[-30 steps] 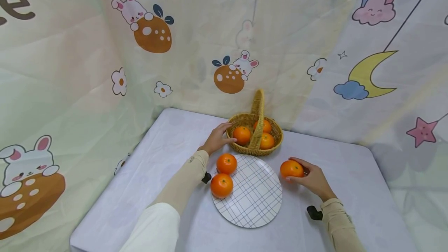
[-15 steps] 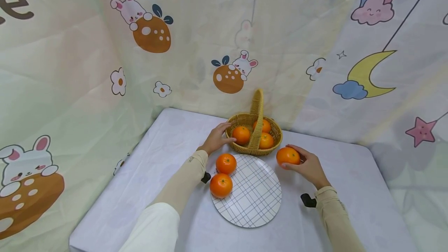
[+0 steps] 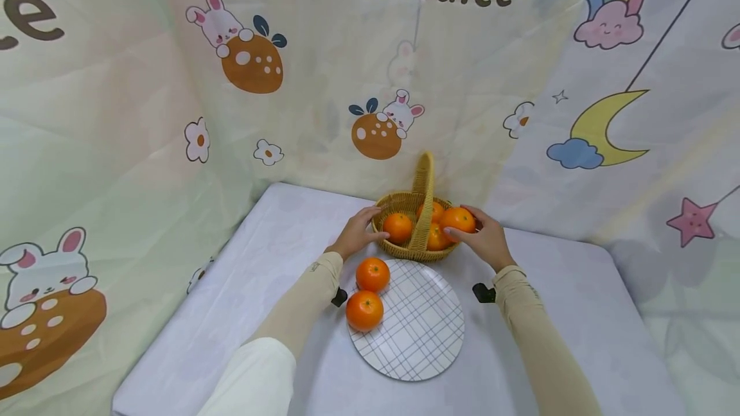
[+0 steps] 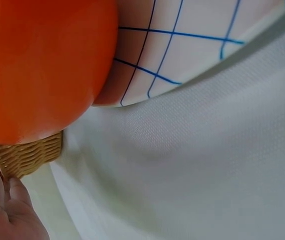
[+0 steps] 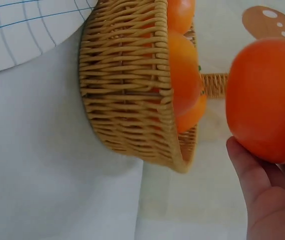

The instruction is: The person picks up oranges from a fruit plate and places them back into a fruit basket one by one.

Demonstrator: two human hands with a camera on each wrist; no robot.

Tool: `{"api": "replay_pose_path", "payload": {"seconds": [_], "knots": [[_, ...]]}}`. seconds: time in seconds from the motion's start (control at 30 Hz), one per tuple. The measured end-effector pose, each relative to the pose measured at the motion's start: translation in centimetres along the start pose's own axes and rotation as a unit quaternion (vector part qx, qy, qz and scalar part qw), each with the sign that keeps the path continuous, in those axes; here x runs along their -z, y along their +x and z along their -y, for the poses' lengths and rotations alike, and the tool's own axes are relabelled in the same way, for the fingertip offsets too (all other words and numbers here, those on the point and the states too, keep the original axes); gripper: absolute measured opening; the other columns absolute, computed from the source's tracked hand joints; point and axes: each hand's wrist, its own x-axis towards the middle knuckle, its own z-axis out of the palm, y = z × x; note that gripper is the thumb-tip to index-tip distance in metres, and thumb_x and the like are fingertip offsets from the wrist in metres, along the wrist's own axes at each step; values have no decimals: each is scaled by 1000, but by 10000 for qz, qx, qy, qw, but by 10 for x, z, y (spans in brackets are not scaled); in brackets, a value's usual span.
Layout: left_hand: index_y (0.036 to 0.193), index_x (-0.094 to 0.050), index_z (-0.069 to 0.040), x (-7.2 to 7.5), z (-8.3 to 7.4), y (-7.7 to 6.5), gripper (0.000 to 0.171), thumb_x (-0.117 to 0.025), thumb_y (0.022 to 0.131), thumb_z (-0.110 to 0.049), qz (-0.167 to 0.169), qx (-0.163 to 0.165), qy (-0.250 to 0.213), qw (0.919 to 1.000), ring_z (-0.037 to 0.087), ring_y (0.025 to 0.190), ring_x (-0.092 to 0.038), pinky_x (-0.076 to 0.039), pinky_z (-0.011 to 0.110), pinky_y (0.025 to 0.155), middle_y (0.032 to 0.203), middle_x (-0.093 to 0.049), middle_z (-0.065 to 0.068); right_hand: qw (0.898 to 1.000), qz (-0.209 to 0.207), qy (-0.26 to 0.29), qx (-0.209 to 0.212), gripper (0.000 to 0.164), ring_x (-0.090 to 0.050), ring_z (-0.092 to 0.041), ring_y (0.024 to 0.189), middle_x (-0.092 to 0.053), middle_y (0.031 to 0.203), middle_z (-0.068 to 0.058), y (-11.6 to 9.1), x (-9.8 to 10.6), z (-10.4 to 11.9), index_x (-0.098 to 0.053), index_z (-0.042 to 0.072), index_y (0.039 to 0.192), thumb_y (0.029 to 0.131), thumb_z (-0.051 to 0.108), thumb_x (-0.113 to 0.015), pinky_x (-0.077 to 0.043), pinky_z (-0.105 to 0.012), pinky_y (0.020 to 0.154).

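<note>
My right hand (image 3: pixel 488 239) holds an orange (image 3: pixel 457 220) between thumb and fingers, over the right side of the wicker basket (image 3: pixel 399 250). In the right wrist view, this held orange (image 5: pixel 265 100) is beyond the basket's rim (image 5: pixel 168 90). My left hand (image 3: pixel 355 234) grips the basket's left rim, its thumb close to an orange (image 3: pixel 397 228) inside. More oranges lie right of the handle (image 3: pixel 426 178), partly hidden by the held one. On the left of a round checked plate (image 3: pixel 419 332) sit two oranges, a rear one (image 3: pixel 372 274) and a front one (image 3: pixel 365 311).
A white cloth covers the table (image 3: pixel 555 313). Printed curtains (image 3: pixel 312 82) hang behind the table and along its sides. The plate stands just in front of the basket, between my forearms. One plate orange (image 4: pixel 42 65) fills much of the left wrist view.
My right hand has carried its orange up and leftward from the table beside the plate to above the basket. The left hand stays at the basket rim. The head view has tipped slightly.
</note>
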Motion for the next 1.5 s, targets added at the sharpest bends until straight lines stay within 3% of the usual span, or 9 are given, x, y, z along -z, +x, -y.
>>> {"api": "replay_pose_path", "payload": {"seconds": [0.2,0.4,0.73,0.93,1.17,1.5], "knots": [[144,-45,-2,2,-2,1,76,-76,84,-37,27,5,10,10000,23,136,-40,-38,34,109,149,-41,7,9995,-292,40,76,88,-56,-32,110,-53,135,-12,22,-14,13,-50,11,142,72,53,-82,-52,-50,90],[144,-45,-1,2,-3,1,76,-76,84,-37,79,-5,54,10000,23,136,-39,-37,33,110,150,-40,8,9979,-584,58,266,79,-54,-31,110,-51,131,-13,41,-30,19,-53,7,136,74,45,-84,-53,-50,89],[144,-45,0,2,-1,-4,75,-77,85,-33,82,37,-139,9999,23,136,-40,-37,34,109,149,-41,9,9947,-876,410,347,79,-61,-30,107,-62,125,-13,56,-63,20,-59,8,134,68,39,-90,-53,-46,88],[143,-45,1,1,-1,-3,74,-76,85,-33,45,-58,-148,9999,24,135,-41,-37,35,109,149,-41,10,9953,-692,202,653,81,-60,-29,104,-61,126,-13,57,-68,20,-56,11,138,70,40,-88,-52,-47,87],[144,-44,1,0,-4,-7,74,-75,86,-33,173,-64,-40,9998,24,136,-41,-37,34,109,149,-40,10,9930,-419,-7,1106,76,-62,-29,104,-64,120,-12,64,-73,10,-57,7,135,73,38,-87,-52,-47,88],[144,-44,1,1,1,-3,76,-75,86,-36,132,-91,-25,9999,23,135,-41,-38,33,108,150,-40,9,9899,-203,-323,1365,75,-56,-35,111,-57,128,-18,77,-79,26,-52,3,139,77,27,-85,-47,-52,94]]}}
